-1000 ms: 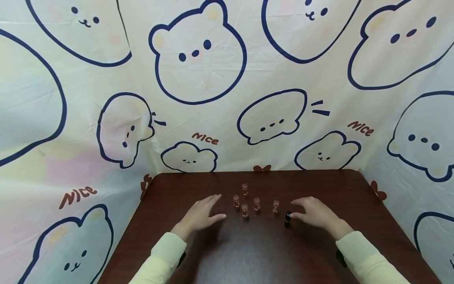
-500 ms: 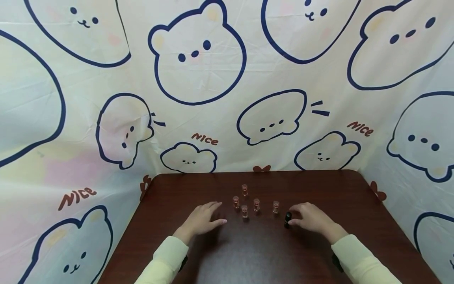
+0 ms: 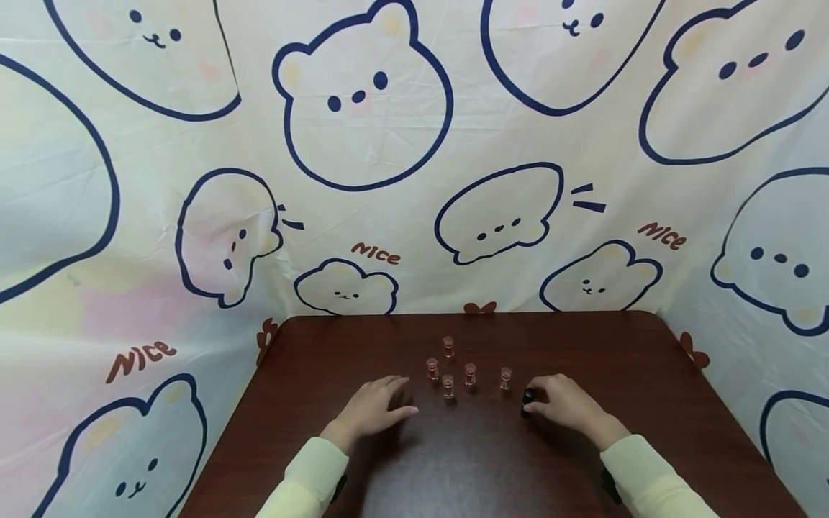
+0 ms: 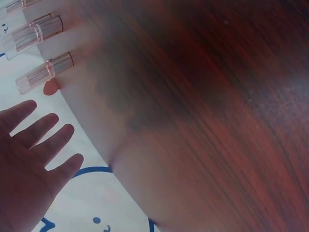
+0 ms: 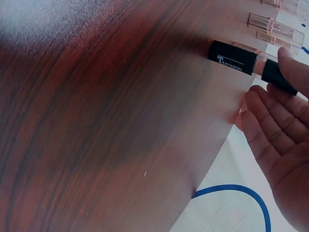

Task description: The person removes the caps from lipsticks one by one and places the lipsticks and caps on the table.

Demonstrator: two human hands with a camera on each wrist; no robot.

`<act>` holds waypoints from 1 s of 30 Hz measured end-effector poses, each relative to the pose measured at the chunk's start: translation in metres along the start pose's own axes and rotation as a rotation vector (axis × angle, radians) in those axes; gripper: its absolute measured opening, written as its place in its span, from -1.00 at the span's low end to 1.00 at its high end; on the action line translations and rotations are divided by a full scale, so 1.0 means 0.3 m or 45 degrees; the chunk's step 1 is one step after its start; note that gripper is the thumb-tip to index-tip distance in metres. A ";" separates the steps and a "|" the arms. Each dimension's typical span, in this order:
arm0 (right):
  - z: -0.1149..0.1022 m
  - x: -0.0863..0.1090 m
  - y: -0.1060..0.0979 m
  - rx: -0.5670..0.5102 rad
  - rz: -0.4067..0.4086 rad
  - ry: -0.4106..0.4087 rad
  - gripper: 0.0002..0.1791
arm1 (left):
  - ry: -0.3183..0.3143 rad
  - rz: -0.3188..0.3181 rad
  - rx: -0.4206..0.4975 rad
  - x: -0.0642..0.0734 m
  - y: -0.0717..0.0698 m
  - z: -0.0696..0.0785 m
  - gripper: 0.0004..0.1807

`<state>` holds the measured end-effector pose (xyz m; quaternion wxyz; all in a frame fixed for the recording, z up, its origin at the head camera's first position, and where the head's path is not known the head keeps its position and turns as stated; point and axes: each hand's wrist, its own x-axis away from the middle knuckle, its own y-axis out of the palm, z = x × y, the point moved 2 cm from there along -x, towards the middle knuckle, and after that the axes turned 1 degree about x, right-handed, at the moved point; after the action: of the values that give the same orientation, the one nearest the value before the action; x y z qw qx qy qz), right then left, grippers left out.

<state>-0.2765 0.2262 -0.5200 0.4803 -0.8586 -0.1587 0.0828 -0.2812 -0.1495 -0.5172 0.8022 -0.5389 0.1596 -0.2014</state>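
My right hand [image 3: 566, 404] pinches the top of a black lipstick tube [image 5: 234, 58] between thumb and fingers. The tube stands upright on the table, with white lettering on its lower part and a clear pinkish band below the cap. To its left, a clear pinkish tube [image 3: 505, 379] stands on its own. My left hand [image 3: 368, 411] hovers over the table with its fingers spread and holds nothing. Nearest to it is a small group of similar clear tubes, the front one [image 3: 448, 388] a little to the right of the thumb.
The dark brown wooden table [image 3: 466, 467] has its far edge just behind the tubes. A pale curtain [image 3: 401, 223] with cartoon bears hangs behind and along both sides. Another clear tube [image 3: 449, 347] stands farthest back.
My right hand has come in toward the black lipstick tube, and its thumb and fingers have closed on the top. The left hand has moved slightly down and right. The clear tubes have stayed put.
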 end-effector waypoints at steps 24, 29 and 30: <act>-0.015 0.013 -0.015 -0.143 0.140 0.024 -0.88 | -0.011 0.036 0.058 0.008 0.009 0.022 -0.24; -0.023 0.014 -0.019 -0.271 0.176 0.032 -0.91 | -0.019 0.075 0.098 0.008 0.004 0.039 -0.24; -0.026 0.013 -0.021 -0.299 0.189 0.031 -0.91 | -0.018 0.086 0.104 0.007 0.001 0.044 -0.25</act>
<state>-0.2716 0.2245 -0.5104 0.3711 -0.9192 -0.0976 0.0885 -0.2731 -0.1399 -0.5129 0.8309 -0.5015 0.1639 -0.1767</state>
